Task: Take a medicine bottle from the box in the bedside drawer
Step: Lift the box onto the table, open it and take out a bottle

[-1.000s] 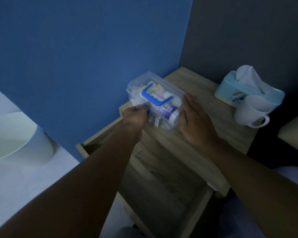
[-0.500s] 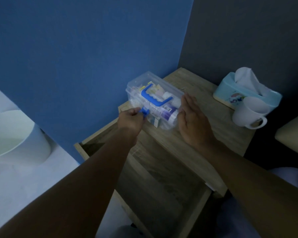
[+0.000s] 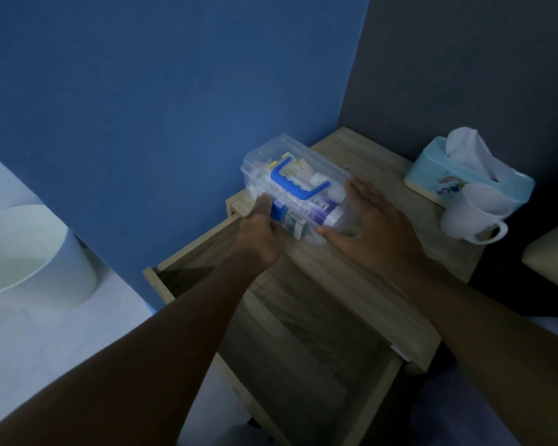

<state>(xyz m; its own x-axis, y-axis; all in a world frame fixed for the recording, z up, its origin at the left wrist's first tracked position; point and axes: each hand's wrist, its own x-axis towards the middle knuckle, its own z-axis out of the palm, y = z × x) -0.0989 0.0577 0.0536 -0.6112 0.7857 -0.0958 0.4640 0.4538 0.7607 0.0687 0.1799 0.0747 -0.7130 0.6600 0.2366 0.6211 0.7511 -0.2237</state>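
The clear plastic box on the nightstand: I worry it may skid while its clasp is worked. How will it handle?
The clear plastic box looks rigid and probably light, so it may slide on the smooth nightstand top. The right hand bracing its end should help while the left hand works the blue clasp.

I am in a dim bedroom at home, beside a wooden bedside table (image 3: 384, 278) with its drawer (image 3: 303, 358) pulled open. A tissue box (image 3: 438, 178) and a white mug (image 3: 471, 217) sit on top, a pale waste bin (image 3: 29, 252) stands on the floor, and blue and grey walls meet in the corner.
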